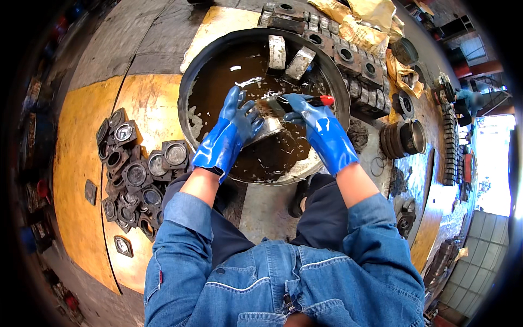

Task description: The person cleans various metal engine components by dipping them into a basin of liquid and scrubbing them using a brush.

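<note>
Both my hands wear blue rubber gloves and work over a round black-rimmed tub of dark brown liquid. In my right hand is a brush with a red-tipped handle; its dark bristles rest at the top of a wet metal block. My left hand grips the left side of that block, fingers bent against it and thumb raised; part of the grip is hidden. Two more metal blocks, one upright and one tilted, stand at the tub's far side.
Left of the tub lies a heap of dark square metal plates with round recesses on yellowish boards. Rows of metal blocks line the far right, beside crumpled yellow paper. Metal rings stand at right; another person is beyond.
</note>
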Tool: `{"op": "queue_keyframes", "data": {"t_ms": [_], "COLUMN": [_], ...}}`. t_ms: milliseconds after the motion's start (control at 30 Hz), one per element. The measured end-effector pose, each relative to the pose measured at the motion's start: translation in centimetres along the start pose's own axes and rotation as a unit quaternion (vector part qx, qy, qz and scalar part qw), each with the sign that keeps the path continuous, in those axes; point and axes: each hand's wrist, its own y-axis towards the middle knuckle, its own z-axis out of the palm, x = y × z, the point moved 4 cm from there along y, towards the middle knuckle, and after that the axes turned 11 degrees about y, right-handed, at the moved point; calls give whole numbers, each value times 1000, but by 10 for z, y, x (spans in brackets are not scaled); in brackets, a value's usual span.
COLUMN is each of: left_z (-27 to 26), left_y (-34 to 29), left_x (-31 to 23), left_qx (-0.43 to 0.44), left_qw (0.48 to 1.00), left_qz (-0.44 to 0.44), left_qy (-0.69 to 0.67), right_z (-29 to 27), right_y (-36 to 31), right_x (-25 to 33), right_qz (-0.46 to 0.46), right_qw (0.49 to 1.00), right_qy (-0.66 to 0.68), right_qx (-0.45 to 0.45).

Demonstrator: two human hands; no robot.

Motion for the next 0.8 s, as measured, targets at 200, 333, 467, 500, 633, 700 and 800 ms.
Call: {"op": "queue_keyframes", "data": {"t_ms": [200,333,467,500,633,700,800], "left_z": [19,13,7,13,13,8,13], "left_y": [-6,6,17,11,9,15,4], "left_x": [7,9,15,18,30,40,66], "left_qx": [44,64,136,161,96,85,134], "left_qw": [998,997,990,985,994,991,978], "left_qz": [-14,-29,-10,-10,-51,-103,-162], "left_qy": [-49,-27,-42,-61,-1,-4,12], "right_z": [-6,-25,-26,-23,-28,-38,-41], "right_y": [5,7,19,19,23,26,29], "right_x": [-18,-10,-29,-33,-29,-29,-28], "right_qz": [-6,58,32,15,-74,-50,25], "right_qw": [1000,994,996,998,993,995,994], "right_qy": [0,10,16,-2,-94,-83,-21], "right_qx": [14,-90,-80,-66,-15,-39,-100]}}
